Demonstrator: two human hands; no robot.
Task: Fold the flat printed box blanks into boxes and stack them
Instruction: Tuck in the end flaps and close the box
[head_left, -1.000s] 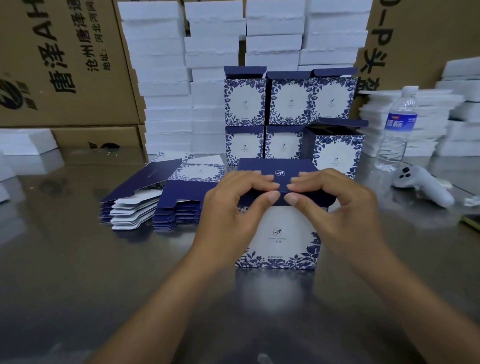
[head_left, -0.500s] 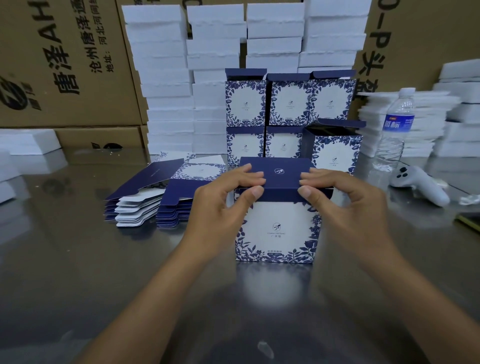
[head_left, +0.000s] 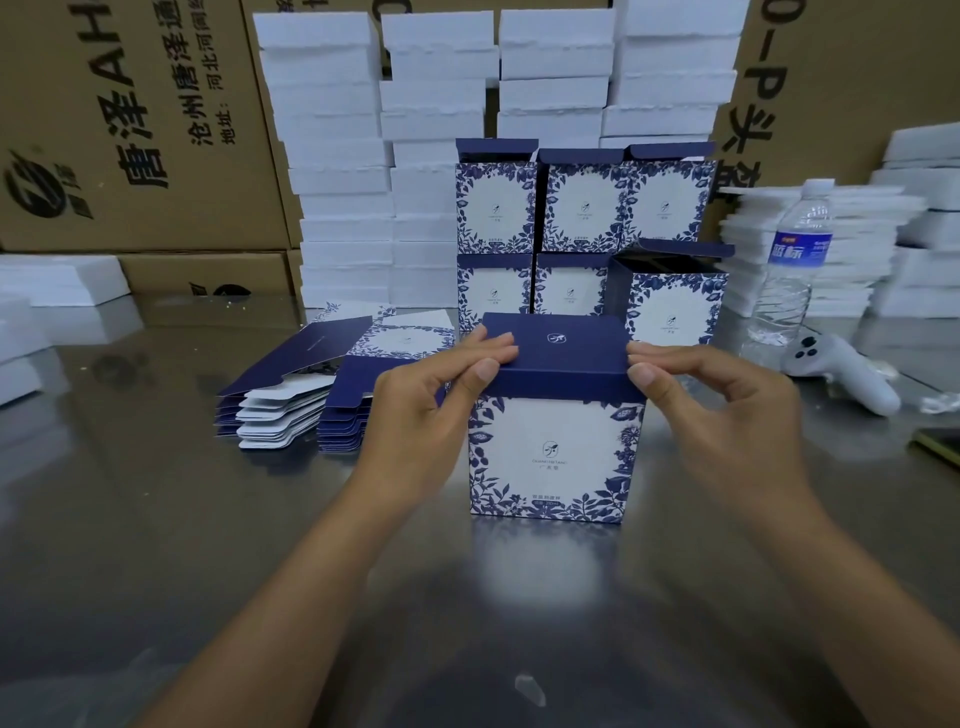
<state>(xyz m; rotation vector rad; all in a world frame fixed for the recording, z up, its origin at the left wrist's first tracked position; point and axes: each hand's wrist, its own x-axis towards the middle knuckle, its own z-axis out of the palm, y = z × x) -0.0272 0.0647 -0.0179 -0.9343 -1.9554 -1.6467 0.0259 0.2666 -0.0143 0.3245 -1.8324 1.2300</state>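
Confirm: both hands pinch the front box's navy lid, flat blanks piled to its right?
Wrong side: head view shows the flat blanks piled left of the front box, not right. The left hand and right hand do pinch its navy lid.

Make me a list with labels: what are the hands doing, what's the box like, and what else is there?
left hand: pinches the left edge of the lid
right hand: pinches the lid's right edge
box: upright on the metal table, lid folded over its top
flat blanks: piled left of the box
folded boxes: stacked in two rows behind it
also: water bottle and white controller at right
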